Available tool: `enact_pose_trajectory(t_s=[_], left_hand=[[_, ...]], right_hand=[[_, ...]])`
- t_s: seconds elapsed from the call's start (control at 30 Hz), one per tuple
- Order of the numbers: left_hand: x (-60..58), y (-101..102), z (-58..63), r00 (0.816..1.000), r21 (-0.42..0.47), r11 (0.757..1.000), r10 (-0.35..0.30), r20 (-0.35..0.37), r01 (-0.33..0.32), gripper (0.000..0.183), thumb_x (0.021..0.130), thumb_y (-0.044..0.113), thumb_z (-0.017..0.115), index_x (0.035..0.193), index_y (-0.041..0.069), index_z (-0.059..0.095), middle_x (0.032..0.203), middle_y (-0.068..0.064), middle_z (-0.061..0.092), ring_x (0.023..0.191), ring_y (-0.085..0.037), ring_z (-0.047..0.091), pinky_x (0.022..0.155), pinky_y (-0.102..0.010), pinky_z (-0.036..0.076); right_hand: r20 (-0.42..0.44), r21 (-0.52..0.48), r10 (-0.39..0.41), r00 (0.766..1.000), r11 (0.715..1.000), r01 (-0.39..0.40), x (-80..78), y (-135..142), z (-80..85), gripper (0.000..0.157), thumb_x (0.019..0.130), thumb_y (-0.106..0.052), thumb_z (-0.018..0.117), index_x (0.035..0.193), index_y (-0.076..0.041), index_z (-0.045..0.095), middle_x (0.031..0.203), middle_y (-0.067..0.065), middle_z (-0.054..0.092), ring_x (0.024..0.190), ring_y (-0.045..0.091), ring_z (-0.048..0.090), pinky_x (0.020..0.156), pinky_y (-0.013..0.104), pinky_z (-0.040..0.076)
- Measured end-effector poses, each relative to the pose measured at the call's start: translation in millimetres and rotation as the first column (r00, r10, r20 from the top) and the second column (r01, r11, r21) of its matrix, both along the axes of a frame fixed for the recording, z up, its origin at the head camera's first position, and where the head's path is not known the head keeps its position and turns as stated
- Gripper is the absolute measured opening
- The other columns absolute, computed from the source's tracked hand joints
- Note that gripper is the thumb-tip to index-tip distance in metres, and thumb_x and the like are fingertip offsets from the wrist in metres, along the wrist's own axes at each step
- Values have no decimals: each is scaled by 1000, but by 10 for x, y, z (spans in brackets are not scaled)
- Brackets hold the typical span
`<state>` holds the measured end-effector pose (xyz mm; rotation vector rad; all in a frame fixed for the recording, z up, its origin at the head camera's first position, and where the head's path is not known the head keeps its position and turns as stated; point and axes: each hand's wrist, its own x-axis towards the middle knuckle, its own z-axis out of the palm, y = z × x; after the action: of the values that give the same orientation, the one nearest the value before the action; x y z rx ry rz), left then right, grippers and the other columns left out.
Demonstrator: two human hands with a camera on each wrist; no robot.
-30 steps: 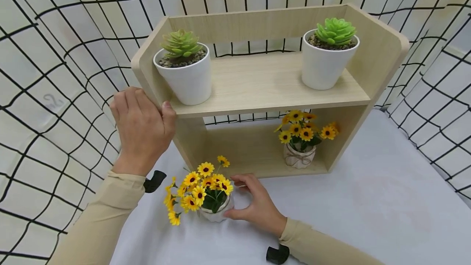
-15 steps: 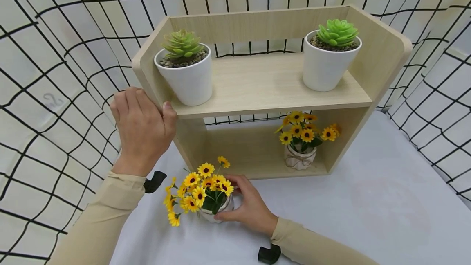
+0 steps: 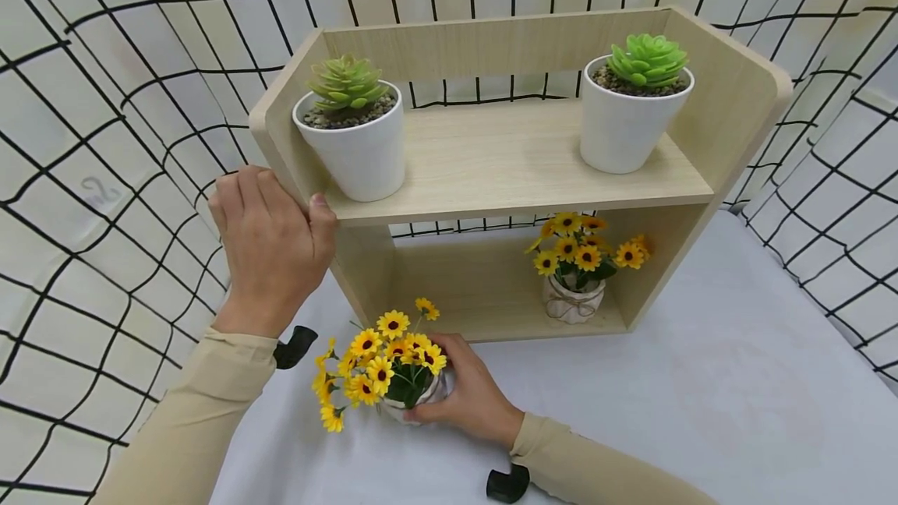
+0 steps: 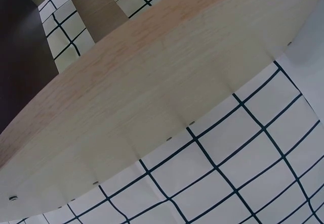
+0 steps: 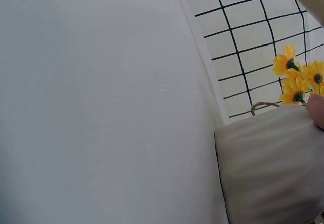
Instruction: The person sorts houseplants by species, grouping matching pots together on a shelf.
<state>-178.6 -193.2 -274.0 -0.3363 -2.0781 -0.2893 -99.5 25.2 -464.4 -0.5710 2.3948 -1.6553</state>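
My left hand (image 3: 270, 248) grips the left side panel of a light wooden two-tier shelf (image 3: 491, 154), thumb on its front edge. Only the panel (image 4: 152, 92) shows in the left wrist view, without the hand. With its thumb and fingers around the pot, my right hand (image 3: 473, 396) holds a potted yellow sunflower plant (image 3: 380, 372) in front of the lower tier's left part. This pale pot (image 5: 268, 158) stands on the white cloth, with a thumb at its rim in the right wrist view. Some of the fingers are hidden behind the flowers.
Two succulents in white pots, a left one (image 3: 361, 150) and a right one (image 3: 624, 127), stand on the upper tier. A second potted sunflower plant (image 3: 571, 302) sits at the lower tier's right end. Black wire grid (image 3: 133, 279) surrounds the shelf; white cloth (image 3: 737, 380) lies underneath.
My right hand has moved left and closed its thumb and fingers around the sunflower pot. The left hand stays on the shelf panel, and the pot has barely moved.
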Motion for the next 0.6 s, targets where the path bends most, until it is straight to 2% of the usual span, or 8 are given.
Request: enact_pose_trajectory(t_s=[0.13,0.37,0.6], left_hand=[[1,0,-2,1000,0,1000,0,-1,0,44,98,33,34,98,-10,43,101,-33,45,97,-46,32,88,-56,22],[4,-2,-9,1000,-5,1000,7,-2,-8,45,98,33,33,98,-10,43,101,-33,45,97,-46,32,88,-56,22],[-7,6,-7,1000,6,1000,0,-18,0,44,98,33,34,96,-10,44,100,-33,46,97,-46,32,87,-56,23]], right_hand=[[3,-8,0,1000,1000,0,3,-2,-7,94,69,-38,93,149,-25,45,144,-8,52,134,14,54,116,45,45],[-6,-41,21,1000,999,-21,-7,13,-17,89,71,-35,92,147,-25,47,141,-9,53,129,12,56,108,34,49],[-46,-43,30,998,999,-32,-18,34,-23,88,71,-30,93,147,-22,48,139,-4,56,128,15,58,106,34,52]])
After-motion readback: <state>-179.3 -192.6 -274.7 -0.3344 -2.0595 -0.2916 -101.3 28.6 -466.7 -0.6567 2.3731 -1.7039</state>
